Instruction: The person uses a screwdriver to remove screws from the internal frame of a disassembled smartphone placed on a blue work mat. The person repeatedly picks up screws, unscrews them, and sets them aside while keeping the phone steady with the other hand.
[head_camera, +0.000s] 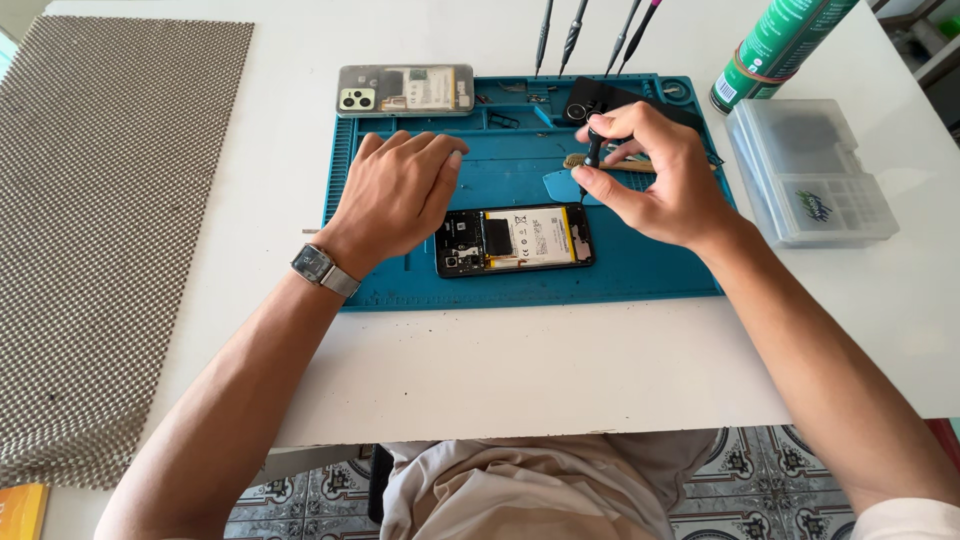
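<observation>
Opened black smartphone (515, 240) on blue silicone work mat (640, 270) – clear plastic parts box (810, 170) to the right, second camera-side-up phone (405, 90) behind – woven grey mat (100, 230) far left.

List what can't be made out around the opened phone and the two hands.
Head view only:
- Tool tip: the right hand pinches a dark screwdriver, but its tip is too small to see touching the opened phone.
- Phone's left end: covered by the left hand.
- Green spray can: top cut off by the frame edge.
- Clear plastic box: contents blurred.
</observation>
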